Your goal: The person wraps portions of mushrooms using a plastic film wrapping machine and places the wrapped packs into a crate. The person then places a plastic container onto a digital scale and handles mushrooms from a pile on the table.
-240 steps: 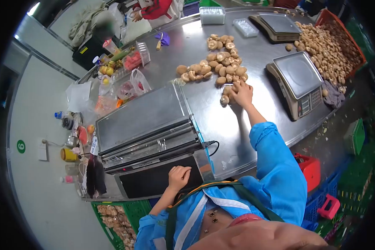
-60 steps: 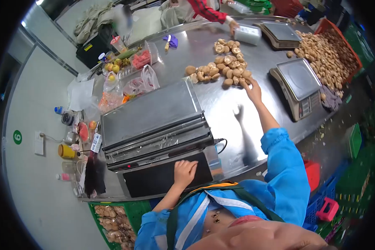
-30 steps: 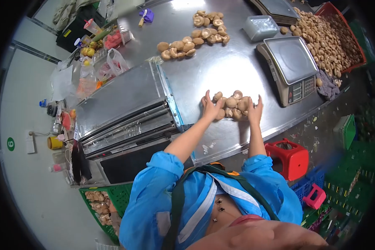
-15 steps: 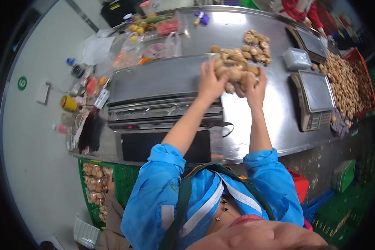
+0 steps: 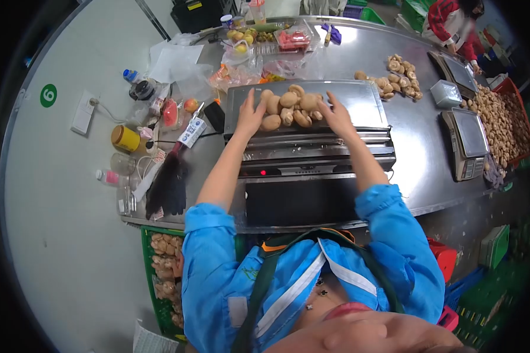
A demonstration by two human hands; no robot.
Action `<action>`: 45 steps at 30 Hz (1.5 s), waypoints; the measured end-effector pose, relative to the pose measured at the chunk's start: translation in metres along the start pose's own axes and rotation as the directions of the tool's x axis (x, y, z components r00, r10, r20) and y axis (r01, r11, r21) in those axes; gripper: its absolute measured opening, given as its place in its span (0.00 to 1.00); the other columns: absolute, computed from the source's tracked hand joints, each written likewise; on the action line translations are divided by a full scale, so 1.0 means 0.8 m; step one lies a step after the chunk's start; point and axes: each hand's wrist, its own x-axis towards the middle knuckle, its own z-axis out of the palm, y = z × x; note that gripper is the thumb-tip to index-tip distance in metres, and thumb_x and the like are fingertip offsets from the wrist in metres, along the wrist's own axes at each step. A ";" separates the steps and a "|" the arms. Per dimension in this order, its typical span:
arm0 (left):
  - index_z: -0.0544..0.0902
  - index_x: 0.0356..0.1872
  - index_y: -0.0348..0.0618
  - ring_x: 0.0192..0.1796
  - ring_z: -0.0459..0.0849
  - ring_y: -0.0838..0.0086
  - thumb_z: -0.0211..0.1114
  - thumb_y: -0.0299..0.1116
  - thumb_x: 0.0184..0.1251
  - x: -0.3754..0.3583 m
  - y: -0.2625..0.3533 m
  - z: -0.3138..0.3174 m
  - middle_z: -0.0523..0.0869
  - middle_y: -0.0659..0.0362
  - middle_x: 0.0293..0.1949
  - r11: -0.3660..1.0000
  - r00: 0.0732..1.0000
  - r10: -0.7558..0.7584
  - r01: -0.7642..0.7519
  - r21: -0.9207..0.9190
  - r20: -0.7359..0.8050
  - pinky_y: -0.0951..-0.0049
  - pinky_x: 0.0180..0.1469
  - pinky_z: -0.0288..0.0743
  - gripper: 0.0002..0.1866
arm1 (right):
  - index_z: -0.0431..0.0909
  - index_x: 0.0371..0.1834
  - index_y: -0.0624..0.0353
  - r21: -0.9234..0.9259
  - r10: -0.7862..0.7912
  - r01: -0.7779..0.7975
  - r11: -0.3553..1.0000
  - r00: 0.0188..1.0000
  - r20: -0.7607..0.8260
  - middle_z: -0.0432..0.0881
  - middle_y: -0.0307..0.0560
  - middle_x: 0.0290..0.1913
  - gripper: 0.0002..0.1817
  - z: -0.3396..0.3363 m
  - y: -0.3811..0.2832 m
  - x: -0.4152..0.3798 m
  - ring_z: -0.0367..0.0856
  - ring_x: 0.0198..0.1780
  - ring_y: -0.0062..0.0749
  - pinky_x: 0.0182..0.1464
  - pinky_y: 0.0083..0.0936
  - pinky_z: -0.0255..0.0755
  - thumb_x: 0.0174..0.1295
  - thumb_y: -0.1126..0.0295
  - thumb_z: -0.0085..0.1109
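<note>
A loose cluster of brown mushrooms (image 5: 290, 105) lies on the flat metal top of a wrapping machine (image 5: 359, 97). My left hand (image 5: 251, 115) is at the cluster's left side, its fingers stretched out and pointing away from me. On the other side my right hand (image 5: 335, 116) is spread, with fingertips close to the rightmost mushrooms. Neither hand grips anything; together they frame the cluster. Toward me the machine has bars, a lit red light (image 5: 263, 172) and a black plate (image 5: 300, 200). More mushrooms (image 5: 401, 76) lie on the steel table to the right.
At right stand two scales (image 5: 466, 141), a stack of clear trays (image 5: 446, 93) and a mushroom-filled orange crate (image 5: 515, 94). Bagged fruit (image 5: 239, 38), jars (image 5: 125, 138) and black cloth-like material (image 5: 168, 182) crowd the left. Another person (image 5: 447, 23) works at the far right.
Both hands have carried the mushrooms leftward from beside the machine onto its metal top. They have since moved apart and let go. The camera view has shifted too.
</note>
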 end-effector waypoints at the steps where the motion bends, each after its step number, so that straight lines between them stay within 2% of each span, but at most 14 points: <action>1: 0.66 0.63 0.46 0.57 0.73 0.54 0.55 0.40 0.65 -0.021 0.038 -0.031 0.76 0.47 0.55 0.991 0.999 -0.014 0.019 -0.134 0.037 0.63 0.61 0.63 0.26 | 0.69 0.59 0.58 -0.037 -0.086 0.086 0.996 0.996 0.013 0.77 0.58 0.50 0.28 -0.022 0.003 -0.010 0.75 0.53 0.50 0.53 0.33 0.69 0.57 0.54 0.56; 5: 0.79 0.49 0.50 0.36 0.78 0.73 0.58 0.26 0.52 -0.049 0.051 -0.147 0.82 0.63 0.32 0.453 0.546 0.473 -0.824 0.341 0.691 0.70 0.45 0.68 0.20 | 0.80 0.45 0.55 -0.463 -0.307 0.506 0.728 0.844 0.439 0.82 0.44 0.33 0.16 -0.133 0.013 -0.032 0.79 0.38 0.37 0.42 0.33 0.72 0.51 0.70 0.61; 9: 0.76 0.53 0.54 0.30 0.71 0.76 0.55 0.30 0.54 -0.053 0.061 -0.162 0.68 0.69 0.19 0.072 0.242 0.610 -0.965 0.251 0.754 0.74 0.45 0.63 0.21 | 0.75 0.51 0.47 -0.402 -0.344 0.854 0.329 0.505 0.792 0.76 0.39 0.29 0.21 -0.156 0.023 -0.031 0.77 0.35 0.34 0.40 0.30 0.71 0.50 0.70 0.58; 13: 0.76 0.54 0.53 0.28 0.73 0.77 0.59 0.34 0.53 -0.054 0.033 -0.114 0.70 0.70 0.19 0.180 0.296 0.588 -0.955 0.235 0.753 0.75 0.42 0.64 0.22 | 0.76 0.47 0.51 -0.323 -0.498 0.832 0.451 0.535 0.682 0.75 0.41 0.25 0.16 -0.118 0.032 -0.043 0.77 0.30 0.37 0.34 0.34 0.72 0.53 0.68 0.57; 16: 0.80 0.47 0.50 0.21 0.75 0.76 0.65 0.35 0.54 -0.095 0.030 -0.110 0.77 0.67 0.18 0.613 0.696 0.602 -0.717 0.332 0.392 0.71 0.30 0.68 0.17 | 0.76 0.39 0.57 -0.320 -0.359 0.519 0.793 0.821 0.444 0.78 0.45 0.24 0.07 -0.117 0.041 -0.081 0.79 0.27 0.36 0.32 0.31 0.72 0.59 0.70 0.54; 19: 0.78 0.39 0.37 0.21 0.78 0.74 0.57 0.36 0.67 -0.102 0.116 -0.153 0.80 0.59 0.20 0.900 0.956 -0.134 0.227 -0.371 0.260 0.75 0.27 0.72 0.12 | 0.70 0.36 0.63 0.443 -0.194 0.101 0.891 0.966 0.171 0.77 0.46 0.25 0.07 -0.150 -0.009 -0.059 0.80 0.29 0.32 0.37 0.29 0.74 0.67 0.70 0.44; 23: 0.75 0.40 0.35 0.32 0.83 0.69 0.50 0.38 0.70 0.043 0.170 -0.114 0.84 0.51 0.32 0.679 0.940 -0.129 -0.148 -0.719 -0.315 0.72 0.40 0.76 0.14 | 0.70 0.39 0.66 0.795 -0.114 0.261 0.548 0.965 -0.238 0.80 0.53 0.34 0.09 -0.114 -0.143 0.054 0.82 0.40 0.39 0.49 0.35 0.75 0.68 0.70 0.44; 26: 0.76 0.41 0.39 0.37 0.82 0.59 0.48 0.36 0.69 0.124 0.059 -0.041 0.83 0.51 0.33 0.990 0.967 0.114 -0.129 -0.051 -0.228 0.64 0.44 0.72 0.13 | 0.74 0.41 0.63 0.437 -0.257 0.297 0.849 0.955 -0.151 0.83 0.48 0.36 0.11 -0.019 -0.002 0.187 0.79 0.38 0.31 0.46 0.27 0.72 0.66 0.66 0.49; 28: 0.76 0.41 0.43 0.42 0.78 0.49 0.47 0.34 0.67 0.110 -0.013 0.005 0.80 0.45 0.35 0.946 0.996 0.026 -0.052 0.320 0.085 0.57 0.47 0.70 0.11 | 0.75 0.42 0.59 -0.237 -0.155 0.219 0.947 0.953 0.262 0.81 0.52 0.40 0.12 -0.003 0.028 0.166 0.78 0.46 0.45 0.51 0.33 0.68 0.65 0.64 0.47; 30: 0.76 0.44 0.43 0.46 0.76 0.50 0.48 0.33 0.65 0.094 -0.032 0.009 0.79 0.44 0.40 0.984 0.980 0.165 -0.172 0.056 0.109 0.59 0.51 0.69 0.11 | 0.75 0.44 0.59 -0.259 -0.611 0.687 0.678 0.724 0.321 0.78 0.51 0.49 0.13 0.009 0.063 0.149 0.74 0.52 0.47 0.54 0.36 0.67 0.62 0.64 0.49; 33: 0.73 0.52 0.40 0.52 0.77 0.64 0.47 0.30 0.67 0.070 -0.038 -0.004 0.79 0.54 0.47 0.959 0.923 0.239 -0.273 0.077 0.303 0.70 0.56 0.67 0.14 | 0.75 0.45 0.59 -0.281 -0.615 0.701 0.655 0.712 0.339 0.78 0.47 0.50 0.12 -0.008 0.049 0.116 0.75 0.52 0.39 0.54 0.32 0.67 0.63 0.66 0.49; 35: 0.72 0.52 0.38 0.53 0.75 0.73 0.46 0.31 0.70 0.053 -0.014 -0.022 0.79 0.58 0.48 0.975 0.879 -0.039 0.138 -0.176 0.476 0.74 0.57 0.66 0.14 | 0.75 0.45 0.60 0.195 -0.051 -0.056 0.979 0.863 0.503 0.78 0.46 0.49 0.12 -0.015 0.036 0.086 0.75 0.49 0.28 0.53 0.26 0.67 0.65 0.68 0.47; 38: 0.72 0.54 0.36 0.52 0.73 0.78 0.45 0.35 0.73 0.010 0.027 -0.038 0.78 0.58 0.49 0.780 0.838 -0.078 0.389 -0.490 0.541 0.75 0.56 0.66 0.16 | 0.75 0.44 0.64 0.396 -0.080 -0.112 0.911 0.896 0.438 0.80 0.50 0.41 0.15 -0.028 0.008 0.037 0.75 0.45 0.26 0.50 0.24 0.67 0.68 0.64 0.43; 45: 0.77 0.46 0.33 0.37 0.73 0.80 0.46 0.41 0.73 -0.065 0.041 -0.055 0.80 0.59 0.31 0.962 0.898 -0.011 0.131 -0.241 0.441 0.77 0.42 0.70 0.20 | 0.74 0.38 0.67 0.058 -0.077 0.057 0.997 0.889 0.452 0.76 0.49 0.28 0.22 -0.047 0.019 -0.016 0.71 0.34 0.29 0.41 0.27 0.67 0.71 0.58 0.37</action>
